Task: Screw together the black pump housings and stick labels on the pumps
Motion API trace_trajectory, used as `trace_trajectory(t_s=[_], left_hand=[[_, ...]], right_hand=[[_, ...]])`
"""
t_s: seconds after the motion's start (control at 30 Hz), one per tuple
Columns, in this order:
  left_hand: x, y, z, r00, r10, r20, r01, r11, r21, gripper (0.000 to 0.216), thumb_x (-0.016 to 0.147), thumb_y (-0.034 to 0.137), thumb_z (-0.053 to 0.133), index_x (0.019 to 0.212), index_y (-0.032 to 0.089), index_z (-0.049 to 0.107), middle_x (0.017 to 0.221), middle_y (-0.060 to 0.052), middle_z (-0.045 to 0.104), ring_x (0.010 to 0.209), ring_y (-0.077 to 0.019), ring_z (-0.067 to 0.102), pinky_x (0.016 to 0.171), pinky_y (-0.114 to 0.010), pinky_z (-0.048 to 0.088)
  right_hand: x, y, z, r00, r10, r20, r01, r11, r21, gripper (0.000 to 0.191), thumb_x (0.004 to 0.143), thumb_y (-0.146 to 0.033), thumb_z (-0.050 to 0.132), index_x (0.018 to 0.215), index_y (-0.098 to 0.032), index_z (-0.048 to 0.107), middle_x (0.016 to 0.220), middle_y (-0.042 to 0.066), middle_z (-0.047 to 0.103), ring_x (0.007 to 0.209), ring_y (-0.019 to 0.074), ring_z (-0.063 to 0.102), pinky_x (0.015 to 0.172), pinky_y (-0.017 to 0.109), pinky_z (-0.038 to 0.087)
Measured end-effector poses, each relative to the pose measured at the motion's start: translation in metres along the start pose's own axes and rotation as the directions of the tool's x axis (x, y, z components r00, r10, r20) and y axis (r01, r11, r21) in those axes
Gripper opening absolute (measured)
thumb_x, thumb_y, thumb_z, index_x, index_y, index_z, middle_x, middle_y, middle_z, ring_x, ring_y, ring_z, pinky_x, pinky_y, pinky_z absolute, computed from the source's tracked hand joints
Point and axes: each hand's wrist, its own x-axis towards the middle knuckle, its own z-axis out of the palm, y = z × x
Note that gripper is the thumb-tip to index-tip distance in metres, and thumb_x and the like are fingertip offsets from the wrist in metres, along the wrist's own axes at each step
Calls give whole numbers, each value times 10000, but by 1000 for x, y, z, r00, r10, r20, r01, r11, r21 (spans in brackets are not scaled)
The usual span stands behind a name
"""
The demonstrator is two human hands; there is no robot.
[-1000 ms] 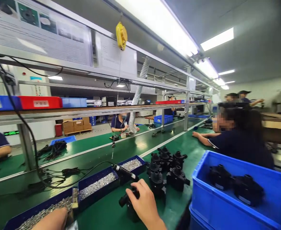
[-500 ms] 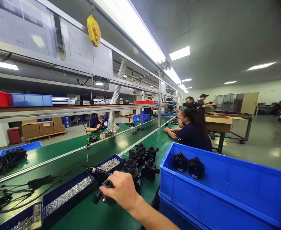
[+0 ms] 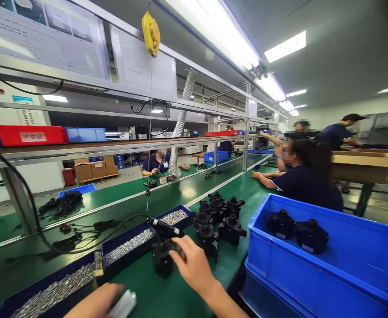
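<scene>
My right hand (image 3: 195,265) is beside a black pump-like part (image 3: 163,260) standing on the green bench. Its thumb and forefinger are apart at the part's right edge; the other fingers are partly hidden. At the bottom, my left hand (image 3: 109,293) is smeared by motion, with a whitish translucent thing (image 3: 126,304) by its fingers; whether it is gripped is unclear. A black corded tool like an electric screwdriver (image 3: 163,227) lies above the part, by the screw trays. Several more black parts (image 3: 207,234) stand in a group to the right.
Dark blue trays of small metal screws (image 3: 130,245) line the bench's left side. A blue bin (image 3: 286,269) on the right holds two black parts. A cable (image 3: 91,245) crosses the left. A co-worker (image 3: 306,181) sits further along; another person (image 3: 162,163) sits across.
The view has swung left. My right hand, earlier wrapped round the black part, has loosened at its right side, and the part now stands upright. My left hand has come in at the bottom.
</scene>
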Motion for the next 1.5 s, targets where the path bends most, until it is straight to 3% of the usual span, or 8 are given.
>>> trace_trajectory(t_s=[0.2, 0.33, 0.5, 0.8, 0.93, 1.03, 1.13, 1.5], left_hand=[[24, 56, 59, 891, 412, -188, -451, 847, -282, 251, 876, 128, 651, 1069, 280, 701, 1262, -16, 664, 1131, -204, 627, 1001, -256, 468], [29, 66, 105, 829, 438, -348, -547, 764, -343, 296, 863, 20, 553, 973, 243, 715, 1409, -54, 590, 1228, -217, 599, 1087, -279, 463], [22, 64, 104, 799, 480, -362, -594, 725, -349, 257, 964, 137, 581, 1111, 242, 764, 1445, -129, 561, 1259, -282, 610, 1073, -378, 533], [28, 60, 119, 571, 662, -486, -789, 605, -104, 380, 1007, 34, 475, 1183, 261, 724, 1567, -129, 461, 1441, -283, 493, 1158, -420, 499], [22, 60, 115, 675, 583, -453, -731, 616, -295, 140, 1048, 226, 623, 1166, 254, 694, 1590, -134, 440, 1403, -295, 528, 1159, -425, 491], [17, 65, 111, 781, 417, -465, -623, 563, -543, 470, 878, 527, 874, 1157, 230, 640, 1560, -170, 473, 1357, -346, 560, 1112, -439, 527], [20, 70, 110, 819, 291, -494, -570, 511, -643, 444, 966, 552, 760, 1258, 239, 644, 1347, -131, 643, 1179, -282, 661, 1008, -374, 564], [32, 58, 89, 637, 73, -767, -620, 639, -454, 242, 1020, 456, 699, 933, 244, 779, 850, 0, 750, 760, -155, 686, 723, -212, 494]], right_hand=[[-62, 14, -21, 968, 160, 191, -190, 970, 151, 336, 1122, -411, 521, 954, -222, 742, 819, 26, 609, 712, 199, 580, 656, 315, 413], [-90, 20, -20, 919, 274, 282, -320, 938, 134, 271, 1089, -390, 561, 1016, -223, 761, 887, 29, 646, 740, 200, 598, 676, 316, 421], [-96, 16, -14, 866, 341, 365, -379, 925, 38, 223, 976, -321, 729, 1193, -286, 768, 956, -6, 697, 754, 194, 602, 739, 317, 425], [-99, 24, -7, 843, 377, 383, -447, 887, 113, 208, 954, -276, 759, 1154, -306, 807, 903, -16, 669, 713, 181, 551, 702, 298, 389], [-105, 30, 0, 869, 375, 323, -468, 835, 290, 122, 980, -311, 719, 997, -269, 832, 891, 9, 672, 672, 168, 507, 634, 292, 349], [-112, 33, 8, 887, 382, 261, -458, 802, 384, 208, 981, -430, 747, 1021, -245, 833, 886, 26, 651, 645, 161, 481, 603, 287, 339], [-113, 31, 14, 889, 382, 254, -457, 779, 429, 328, 973, -512, 763, 1140, -236, 825, 842, 20, 603, 642, 164, 476, 593, 280, 355], [1, 25, 28, 917, -163, 363, 21, 931, 365, 83, 940, -244, 672, 894, -211, 733, 773, 0, 609, 637, 145, 521, 595, 271, 366]])
